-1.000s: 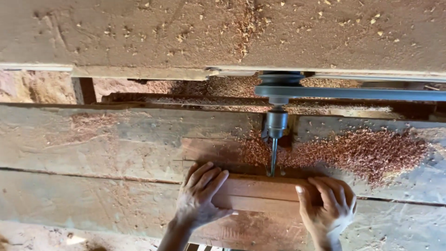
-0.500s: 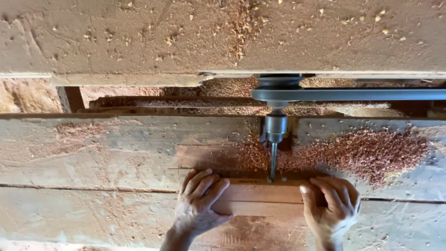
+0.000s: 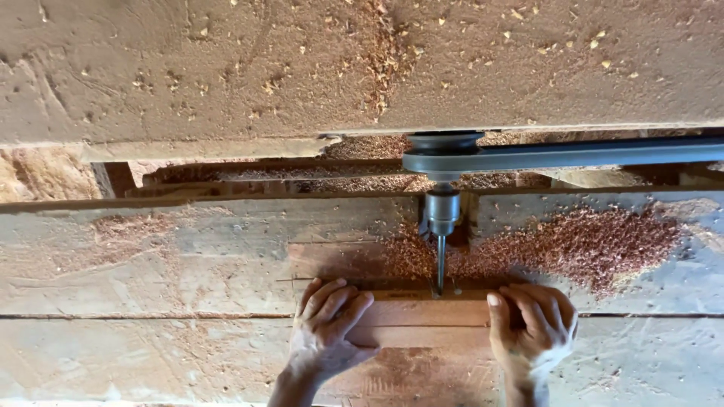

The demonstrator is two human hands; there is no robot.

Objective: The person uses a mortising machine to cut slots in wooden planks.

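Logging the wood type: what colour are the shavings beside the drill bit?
Reddish-brown shavings, clearest in the head view.

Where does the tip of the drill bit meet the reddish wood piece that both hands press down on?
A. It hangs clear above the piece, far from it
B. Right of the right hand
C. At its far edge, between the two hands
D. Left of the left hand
C: the drill bit comes down onto the far edge of the wood piece, between the left hand and the right hand.
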